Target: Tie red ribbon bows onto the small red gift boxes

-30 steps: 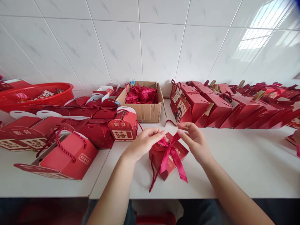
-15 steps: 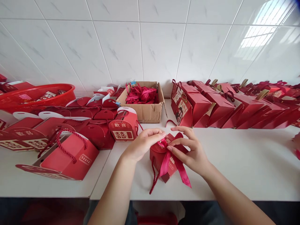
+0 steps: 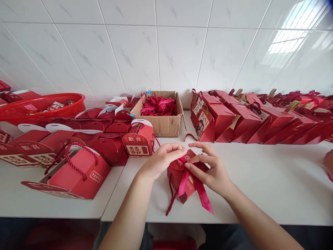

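L hand [image 3: 166,158] & R hand [image 3: 213,170] were both over a small red gift box [image 3: 174,177] on the white bench [image 3: 260,184], centre front, w/ one corner twd the wearer. Pink ribbon [image 3: 204,196] lay across its top, bunched at a knot btwn the two sets of fingertips. L grip: thumb & index together, apparently clamped on ribbon just beyond the knot, far side. R grip: thumb & index tips nearly together, right at the knot, other fingers spread; couldn't tell if ribbon was pinched there or only touched.

Key relation: knot was just below-left of R fingertips & nearer to them; L tips were slightly farther fwd. Ribbon's long axis ran from knot twd wearer, i.e. two loose tails fanning out, one down the box front, the other slanting R & off onto bench. Box itself sat under both hands; twisted cord [image 3: 171,198] hung off its L side.

Around: carton [image 3: 166,126] w/ loose ribbons [image 3: 158,106] by the wall; upright box w/ gold print [image 3: 137,140] near L wrist; a tilted box [image 3: 85,177] farther L; row of leaning red boxes [image 3: 244,121] R; someone else's hand [image 3: 328,161], blurred, R edge.
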The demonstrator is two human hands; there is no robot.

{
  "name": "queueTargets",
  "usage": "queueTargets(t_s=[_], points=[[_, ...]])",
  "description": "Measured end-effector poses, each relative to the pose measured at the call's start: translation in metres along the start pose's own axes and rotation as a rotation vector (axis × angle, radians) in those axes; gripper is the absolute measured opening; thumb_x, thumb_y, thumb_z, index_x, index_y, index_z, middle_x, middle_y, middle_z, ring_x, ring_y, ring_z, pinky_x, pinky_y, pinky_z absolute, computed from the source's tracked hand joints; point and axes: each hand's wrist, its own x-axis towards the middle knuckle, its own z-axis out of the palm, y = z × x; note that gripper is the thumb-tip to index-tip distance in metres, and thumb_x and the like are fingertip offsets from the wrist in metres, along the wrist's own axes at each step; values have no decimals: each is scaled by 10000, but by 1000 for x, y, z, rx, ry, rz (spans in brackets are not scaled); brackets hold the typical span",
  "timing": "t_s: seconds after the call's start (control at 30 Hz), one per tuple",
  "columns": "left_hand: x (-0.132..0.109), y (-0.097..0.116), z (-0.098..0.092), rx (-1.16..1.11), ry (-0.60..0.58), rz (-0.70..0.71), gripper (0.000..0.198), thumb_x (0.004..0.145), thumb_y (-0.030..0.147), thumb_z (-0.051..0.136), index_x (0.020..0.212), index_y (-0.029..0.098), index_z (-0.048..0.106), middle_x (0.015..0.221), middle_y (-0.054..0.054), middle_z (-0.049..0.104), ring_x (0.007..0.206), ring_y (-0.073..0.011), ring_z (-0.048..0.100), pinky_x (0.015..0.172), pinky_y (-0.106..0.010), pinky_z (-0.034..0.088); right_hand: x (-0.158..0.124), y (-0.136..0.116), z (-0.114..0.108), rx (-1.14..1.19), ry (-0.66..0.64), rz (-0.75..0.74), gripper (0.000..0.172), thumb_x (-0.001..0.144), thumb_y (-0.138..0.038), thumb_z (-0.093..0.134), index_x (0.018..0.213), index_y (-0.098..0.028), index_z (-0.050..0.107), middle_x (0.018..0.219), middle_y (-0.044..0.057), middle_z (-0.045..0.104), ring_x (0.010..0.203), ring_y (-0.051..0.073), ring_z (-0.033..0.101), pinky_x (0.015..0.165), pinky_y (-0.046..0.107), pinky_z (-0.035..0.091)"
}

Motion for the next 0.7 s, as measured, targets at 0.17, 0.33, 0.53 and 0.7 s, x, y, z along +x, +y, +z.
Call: queueTargets(t_s=[0.17,0.33,0.53,0.7], points=[[2,-2,3,-21,77,-31,322,797,373,602,603,163,454,633,36,399,627,-102,381,624,-230,309,0,0,-2,-19,-32,-7,82,795,-288,687,737,-237,716,1202,89,565,1140,269,508,960,454,418],[5,-7,5,-71,145,-59,324,779,403,606,623,163,454,633,45,386,620,-96,368,600,-220,285,1,0,-2,-19,-63,-11,98,797,-269,677,717,-218,701,1195,93,564,1135,266,501,952,446,418],[7,-11,5,-56,195,-50,279,785,380,600,649,158,500,663,39,409,657,-99,387,623,-217,296,2,1,-1,-9,-71,-20,108,791,-236,670,688,-206,682,1157,89,577,1098,254,514,933,418,419],[8,-12,6,-65,207,-35,286,778,370,607,626,158,491,650,45,409,643,-95,392,623,-219,302,2,1,-2,-4,-67,-32,131,789,-236,673,662,-207,676,1127,81,594,1088,252,520,930,419,414]])
